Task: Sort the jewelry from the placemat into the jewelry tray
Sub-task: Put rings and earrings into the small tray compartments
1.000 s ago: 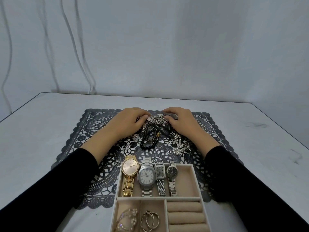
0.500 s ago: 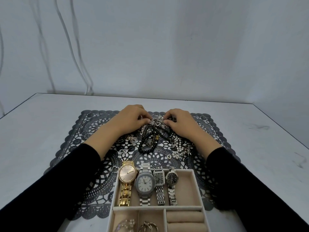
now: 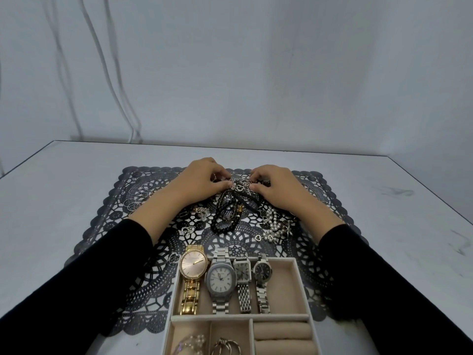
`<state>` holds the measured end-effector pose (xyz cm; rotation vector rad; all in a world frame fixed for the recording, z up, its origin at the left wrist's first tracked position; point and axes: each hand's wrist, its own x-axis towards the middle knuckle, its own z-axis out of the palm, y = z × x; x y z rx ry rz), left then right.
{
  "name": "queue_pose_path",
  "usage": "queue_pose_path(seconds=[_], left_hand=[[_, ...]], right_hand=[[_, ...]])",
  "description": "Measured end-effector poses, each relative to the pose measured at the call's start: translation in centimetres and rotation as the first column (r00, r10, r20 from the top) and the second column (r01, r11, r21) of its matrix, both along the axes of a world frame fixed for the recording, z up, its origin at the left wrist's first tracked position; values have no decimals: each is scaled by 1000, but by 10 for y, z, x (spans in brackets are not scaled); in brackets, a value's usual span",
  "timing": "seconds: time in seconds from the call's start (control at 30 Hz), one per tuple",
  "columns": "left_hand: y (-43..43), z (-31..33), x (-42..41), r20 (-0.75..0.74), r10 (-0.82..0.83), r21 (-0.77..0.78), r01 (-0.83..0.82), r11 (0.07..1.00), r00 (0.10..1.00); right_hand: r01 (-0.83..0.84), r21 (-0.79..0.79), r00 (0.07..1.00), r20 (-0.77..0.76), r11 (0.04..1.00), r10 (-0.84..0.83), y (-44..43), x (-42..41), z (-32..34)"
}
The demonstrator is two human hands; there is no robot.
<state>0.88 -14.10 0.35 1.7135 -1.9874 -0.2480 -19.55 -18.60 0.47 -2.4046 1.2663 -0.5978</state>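
Note:
A black lace placemat (image 3: 107, 221) lies on the grey table. At its far middle sits a tangled pile of silver chains (image 3: 239, 185) with black bead bracelets (image 3: 226, 216) and a pearl bracelet (image 3: 273, 228) below it. My left hand (image 3: 202, 180) and my right hand (image 3: 273, 184) both pinch the silver tangle from either side with curled fingers. Loose silver rings (image 3: 139, 197) lie at the mat's left. The beige jewelry tray (image 3: 297, 283) stands at the near edge and holds several watches (image 3: 220, 278).
The tray's lower compartments hold a bracelet (image 3: 190, 343), hoop earrings (image 3: 226, 348) and ring rolls (image 3: 281, 331). Small charms (image 3: 189, 229) lie on the mat near my left wrist. Cables (image 3: 120, 103) hang on the wall behind the table.
Both hands have drawn their fingers in and now pinch the silver tangle at its top; the view has tilted slightly upward.

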Motion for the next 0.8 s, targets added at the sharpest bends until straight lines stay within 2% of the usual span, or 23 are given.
queue_pose_path(seconds=[0.17, 0.43, 0.67, 0.8], left_hand=[[-1, -2, 1, -46, -1, 2, 1, 1000, 999], [4, -7, 0, -292, -40, -84, 15, 996, 956], [5, -5, -1, -332, -67, -139, 21, 990, 941], [6, -4, -1, -316, -73, -162, 23, 987, 946]], right_hand=[[5, 52, 1000, 17, 999, -6, -1, -1, 0], [-16, 74, 980, 201, 997, 1, 0, -5, 1], [-42, 27, 947, 321, 999, 31, 1, -6, 4], [-46, -56, 959, 278, 997, 59, 0, -9, 4]])
